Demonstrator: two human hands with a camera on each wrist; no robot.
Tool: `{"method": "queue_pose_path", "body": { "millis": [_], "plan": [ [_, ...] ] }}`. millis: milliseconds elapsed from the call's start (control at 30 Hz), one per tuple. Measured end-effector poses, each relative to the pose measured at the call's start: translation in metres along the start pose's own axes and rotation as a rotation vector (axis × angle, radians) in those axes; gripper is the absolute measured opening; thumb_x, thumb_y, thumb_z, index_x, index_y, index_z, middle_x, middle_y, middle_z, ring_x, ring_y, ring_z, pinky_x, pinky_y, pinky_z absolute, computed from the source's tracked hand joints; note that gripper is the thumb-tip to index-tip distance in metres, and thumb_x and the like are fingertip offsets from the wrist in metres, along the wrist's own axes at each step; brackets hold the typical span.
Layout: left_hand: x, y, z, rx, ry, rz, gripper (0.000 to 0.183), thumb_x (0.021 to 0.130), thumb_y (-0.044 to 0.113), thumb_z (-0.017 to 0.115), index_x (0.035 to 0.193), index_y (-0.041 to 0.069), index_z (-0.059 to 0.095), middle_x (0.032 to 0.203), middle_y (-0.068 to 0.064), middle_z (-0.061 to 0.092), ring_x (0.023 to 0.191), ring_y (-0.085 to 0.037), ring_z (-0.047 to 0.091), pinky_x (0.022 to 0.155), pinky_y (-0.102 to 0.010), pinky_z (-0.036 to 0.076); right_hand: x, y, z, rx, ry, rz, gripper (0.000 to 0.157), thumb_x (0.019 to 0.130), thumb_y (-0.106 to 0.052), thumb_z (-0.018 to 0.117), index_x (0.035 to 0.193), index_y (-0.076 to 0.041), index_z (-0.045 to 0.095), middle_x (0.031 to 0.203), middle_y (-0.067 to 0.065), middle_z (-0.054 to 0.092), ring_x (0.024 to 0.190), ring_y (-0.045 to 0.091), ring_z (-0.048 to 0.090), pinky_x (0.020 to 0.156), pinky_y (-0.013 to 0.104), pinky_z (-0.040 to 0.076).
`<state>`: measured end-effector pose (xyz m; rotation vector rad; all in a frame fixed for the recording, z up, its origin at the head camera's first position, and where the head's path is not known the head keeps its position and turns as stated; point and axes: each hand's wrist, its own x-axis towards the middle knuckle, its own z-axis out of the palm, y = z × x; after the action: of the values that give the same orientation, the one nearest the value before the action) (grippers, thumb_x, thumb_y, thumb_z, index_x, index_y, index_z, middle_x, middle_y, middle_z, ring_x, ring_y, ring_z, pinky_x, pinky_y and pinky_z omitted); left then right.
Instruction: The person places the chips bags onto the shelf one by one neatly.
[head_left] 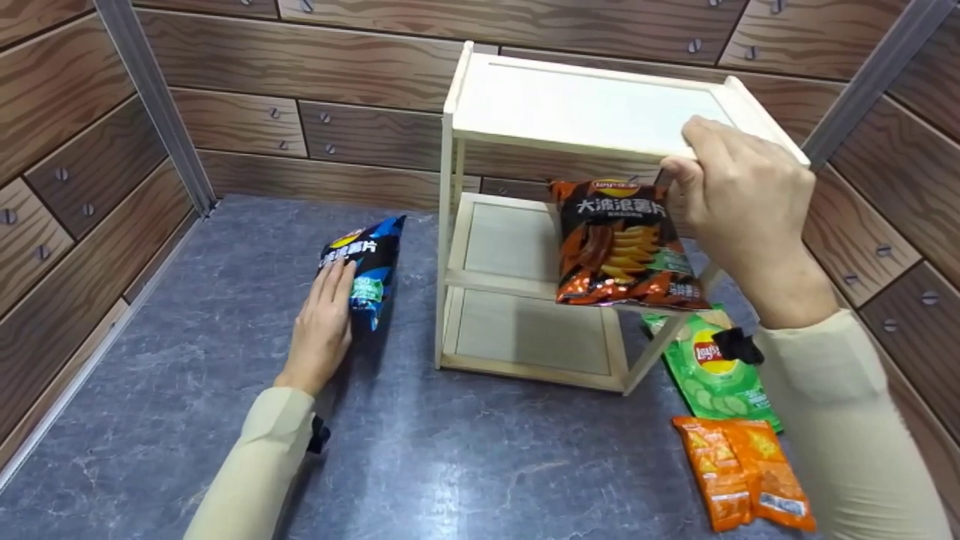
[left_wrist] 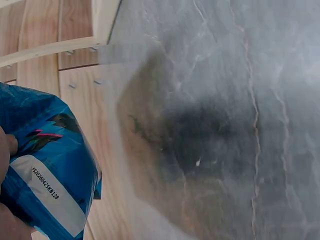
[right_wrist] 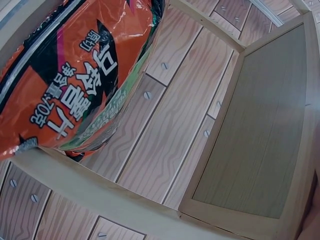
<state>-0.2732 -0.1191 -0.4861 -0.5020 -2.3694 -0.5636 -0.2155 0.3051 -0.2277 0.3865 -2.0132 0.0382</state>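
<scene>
My left hand grips a blue and black bag of potato chips on the left, fingers over its printed front. The left wrist view shows the thumb and a finger at the edge of the blue bag. My right hand holds the right front corner of a pale wooden shelf rack, fingers on the top board and thumb at its front edge. Below that hand, an orange and black bag of potato chips stands on the rack's middle level, its printed front facing me.
To the right of the rack, a green chip bag lies on the grey marbled table, partly behind the right forearm. Nearer me lies an orange snack bag. Wood-patterned walls enclose the back and both sides.
</scene>
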Motion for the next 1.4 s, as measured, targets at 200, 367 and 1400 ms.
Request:
{"method": "queue_pose_path", "body": {
  "millis": [200, 367, 1400],
  "plan": [
    [-0.008, 0.004, -0.016, -0.048, 0.054, 0.005, 0.063, 0.088, -0.016, 0.051, 0.149, -0.002, 0.04, 0.153, -0.022, 0.042, 0.143, -0.039, 0.039, 0.113, -0.053, 0.038, 0.0, 0.0, 0.0, -0.006, 0.004, 0.001, 0.085, 0.097, -0.069, 0.016, 0.111, -0.005, 0.07, 0.115, 0.013, 0.073, 0.089, 0.047, 0.069, 0.068, 0.059, 0.05],
    [-0.01, 0.008, -0.03, -0.074, 0.105, 0.029, 0.067, 0.084, -0.02, 0.048, 0.148, -0.001, 0.042, 0.154, -0.02, 0.043, 0.142, -0.038, 0.04, 0.108, -0.054, 0.042, -0.001, 0.001, 0.0, -0.002, 0.004, 0.007, 0.085, 0.097, -0.069, 0.016, 0.111, -0.005, 0.07, 0.114, 0.014, 0.074, 0.09, 0.047, 0.069, 0.069, 0.059, 0.05],
    [-0.029, 0.059, -0.111, -0.188, 0.247, 0.186, 0.072, 0.077, -0.028, 0.046, 0.144, -0.001, 0.048, 0.151, -0.018, 0.047, 0.141, -0.036, 0.042, 0.12, -0.032, 0.029, 0.0, 0.0, 0.001, 0.007, 0.016, -0.008, 0.085, 0.099, -0.068, 0.015, 0.109, -0.003, 0.069, 0.111, 0.015, 0.074, 0.085, 0.048, 0.068, 0.066, 0.06, 0.049]
  ]
}}
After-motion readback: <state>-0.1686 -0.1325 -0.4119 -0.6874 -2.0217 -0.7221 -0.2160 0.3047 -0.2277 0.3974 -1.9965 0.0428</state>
